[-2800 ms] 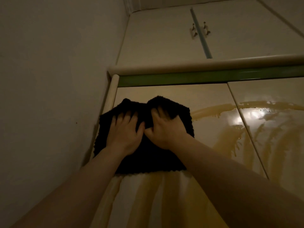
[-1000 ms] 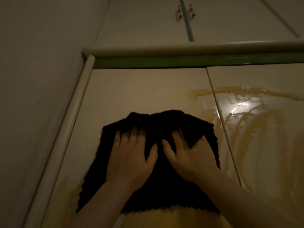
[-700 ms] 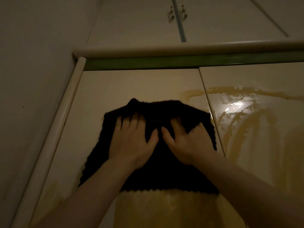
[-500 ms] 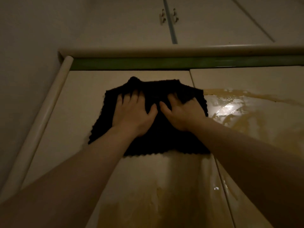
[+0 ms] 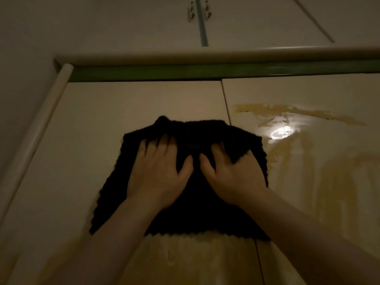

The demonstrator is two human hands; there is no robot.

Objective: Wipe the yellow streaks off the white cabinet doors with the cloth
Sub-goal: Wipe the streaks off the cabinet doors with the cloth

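A black knitted cloth (image 5: 193, 212) lies flat against the left white cabinet door (image 5: 86, 128), its right edge over the seam to the right door (image 5: 308, 95). My left hand (image 5: 158, 171) and my right hand (image 5: 232, 173) press side by side on the cloth, fingers spread and dug into its upper part. Yellow streaks (image 5: 292, 153) run across and down the right door, around a bright glare spot. More yellow film (image 5: 185, 258) shows on the left door below the cloth. The door above and left of the cloth looks plain white.
A green strip (image 5: 205, 72) and a rounded cream rail (image 5: 205, 55) cross above the doors. Upper cabinet doors with two small handles (image 5: 199, 13) sit higher up. A rounded post (image 5: 45, 112) and a bare wall (image 5: 22, 58) bound the left side.
Both hands slid the cloth up to near the green strip half a second ago, then back down the left door. The yellow mark at the left door's top right corner is gone.
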